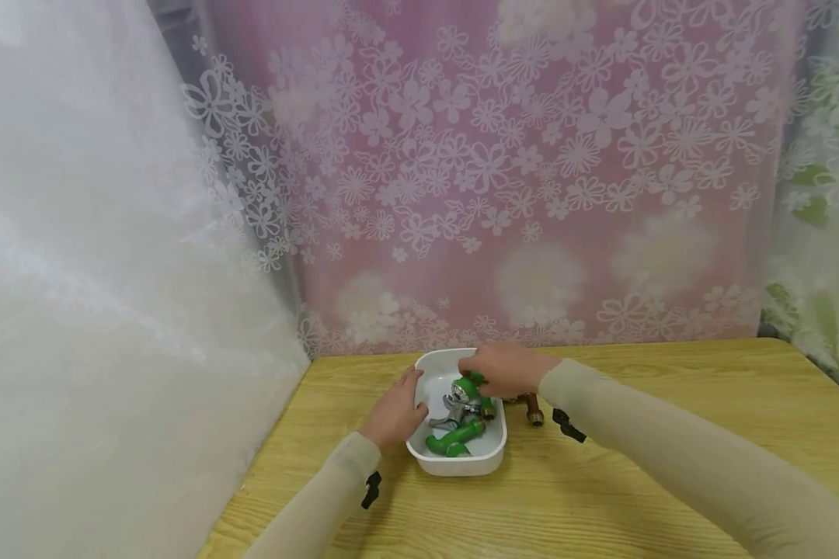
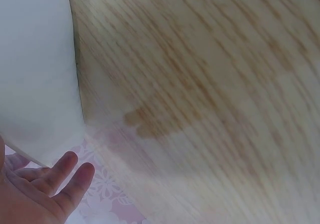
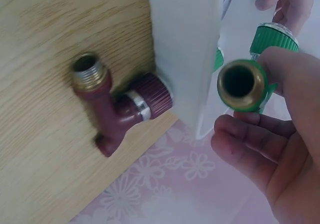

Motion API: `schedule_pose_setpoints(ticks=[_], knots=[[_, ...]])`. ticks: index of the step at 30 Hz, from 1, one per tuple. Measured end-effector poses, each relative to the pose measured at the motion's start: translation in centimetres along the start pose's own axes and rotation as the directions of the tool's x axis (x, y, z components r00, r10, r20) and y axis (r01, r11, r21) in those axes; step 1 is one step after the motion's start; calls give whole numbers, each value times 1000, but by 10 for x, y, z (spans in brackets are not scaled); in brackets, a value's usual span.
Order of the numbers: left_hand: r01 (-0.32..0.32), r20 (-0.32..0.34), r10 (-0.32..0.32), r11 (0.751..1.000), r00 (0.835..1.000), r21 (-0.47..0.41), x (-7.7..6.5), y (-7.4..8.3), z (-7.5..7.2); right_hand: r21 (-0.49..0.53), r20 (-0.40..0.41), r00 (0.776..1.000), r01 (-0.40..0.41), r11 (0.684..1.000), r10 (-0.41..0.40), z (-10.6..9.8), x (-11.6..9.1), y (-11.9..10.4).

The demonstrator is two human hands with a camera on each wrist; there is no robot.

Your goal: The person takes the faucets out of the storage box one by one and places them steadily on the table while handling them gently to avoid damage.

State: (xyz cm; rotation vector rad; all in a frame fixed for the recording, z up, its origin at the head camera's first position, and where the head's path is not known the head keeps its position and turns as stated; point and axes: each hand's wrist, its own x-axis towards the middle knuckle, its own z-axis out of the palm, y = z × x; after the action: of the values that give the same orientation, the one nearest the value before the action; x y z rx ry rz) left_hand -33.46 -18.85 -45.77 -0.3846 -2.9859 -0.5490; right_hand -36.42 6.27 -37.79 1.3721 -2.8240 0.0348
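A white rectangular basin [image 1: 459, 467] stands on the table with several taps inside. My right hand [image 1: 506, 369] reaches over its right side and holds a green tap [image 3: 243, 86] between thumb and fingers, the brass-rimmed open end facing the right wrist camera. Below it in the basin lie grey metal taps [image 1: 454, 413] and another green tap [image 1: 461, 436], partly overlapping. My left hand [image 1: 395, 411] rests at the basin's left rim, thumb toward the inside. In the left wrist view, the fingers [image 2: 75, 184] of that hand extend loosely past the basin's wall.
A maroon tap [image 3: 112, 108] with a brass threaded end lies on the wooden table [image 1: 636, 481], right beside the basin's right wall. Behind the table hangs a pink flowered curtain [image 1: 531, 194]; a white sheet [image 1: 112, 272] hangs along the left side.
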Motion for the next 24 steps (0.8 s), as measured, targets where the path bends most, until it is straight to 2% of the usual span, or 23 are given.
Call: schedule_pose_setpoints(ticks=[9, 13, 24], knots=[[-10, -10, 10, 1000, 1000, -7, 0, -2, 1, 33, -14, 999, -33, 999, 34, 0, -21, 12], [1, -2, -1, 1000, 1000, -9, 0, 0, 2, 18, -29, 998, -58, 998, 59, 2, -31, 19], [3, -3, -3, 1000, 1000, -25, -3, 2, -3, 35, -33, 992, -118, 992, 119, 4, -58, 34]])
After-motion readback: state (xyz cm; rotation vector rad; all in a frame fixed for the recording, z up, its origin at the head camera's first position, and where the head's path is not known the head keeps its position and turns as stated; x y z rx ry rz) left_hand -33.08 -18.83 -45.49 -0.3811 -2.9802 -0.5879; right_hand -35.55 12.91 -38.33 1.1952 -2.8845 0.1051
